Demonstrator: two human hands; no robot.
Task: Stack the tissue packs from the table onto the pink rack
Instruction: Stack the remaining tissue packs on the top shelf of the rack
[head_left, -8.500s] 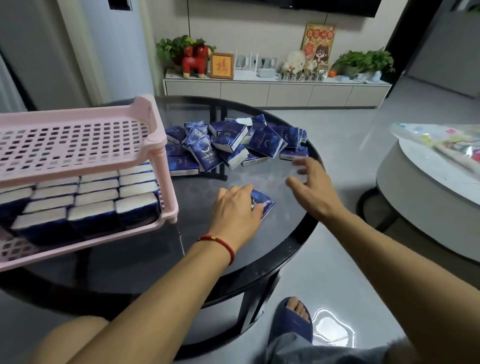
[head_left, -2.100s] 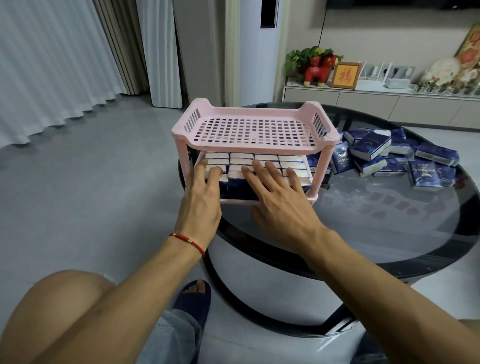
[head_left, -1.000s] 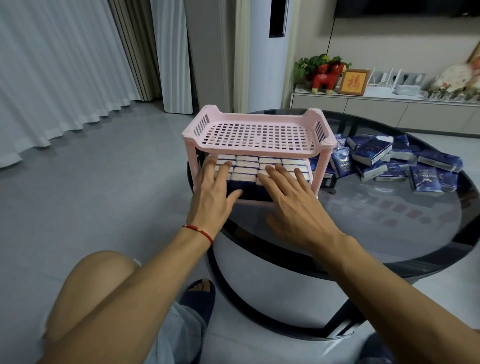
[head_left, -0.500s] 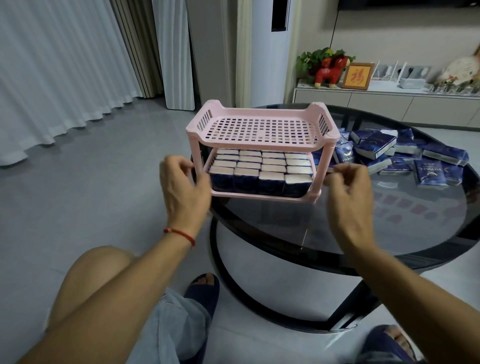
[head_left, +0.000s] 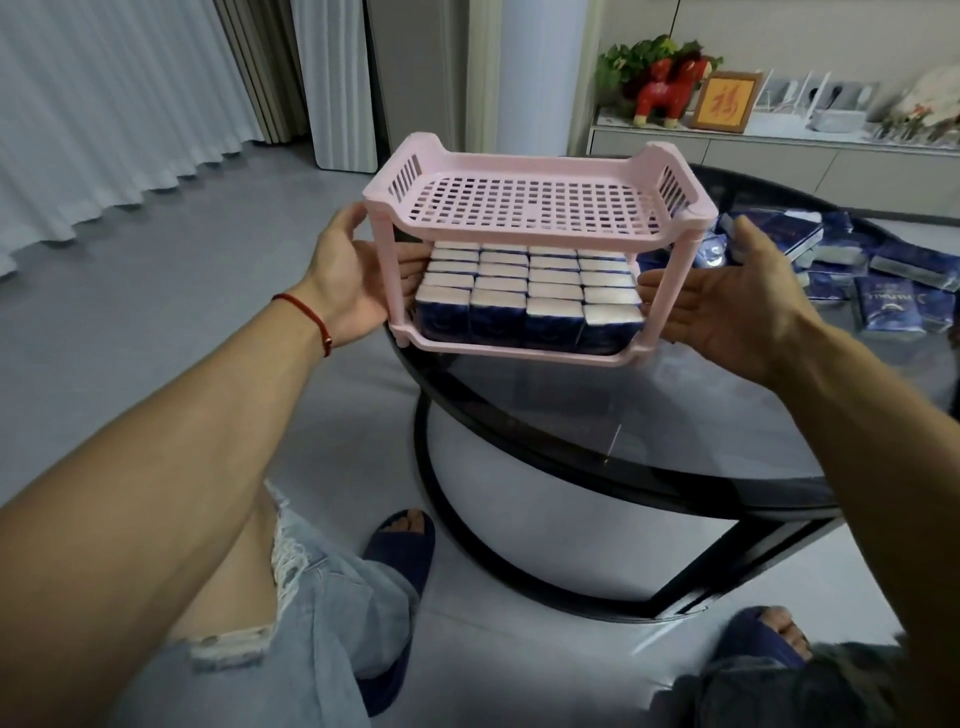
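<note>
- The left hand (head_left: 349, 280) is held flat against the left end of the pink rack (head_left: 535, 208), at about 9 o'clock from the rack; its fingers are straight and reach in beside the lower shelf, and nothing is gripped.
- A red string bracelet (head_left: 306, 317) is worn on the left wrist.
- The right hand (head_left: 727, 306) is held with the palm turned up and fingers straight at the right end of the rack, at about 3 o'clock; its fingertips lie at the right post, and whether they touch it cannot be told.
- The rack stands upright at the near left edge of the round dark glass table (head_left: 675, 415), between the two hands.
- The lower shelf is filled with tissue packs (head_left: 524, 291), set on edge in tidy rows, four across, white edges up and dark blue faces toward the camera.
- The top shelf is seen as bare pink grid.
- More loose tissue packs (head_left: 883, 280) lie in a scattered heap on the table at about 3 o'clock from the rack, beyond the right hand, some flat and some overlapping.
- At 12 to 1 o'clock, behind the table, a low cabinet (head_left: 779, 156) carries a red horse figure (head_left: 670, 93), a green plant (head_left: 639, 57) and a framed picture (head_left: 724, 101).
- White curtains (head_left: 104, 104) hang at about 10 o'clock over the grey floor.
- Torn jeans and two dark slippers (head_left: 410, 551) are seen at 6 o'clock.
</note>
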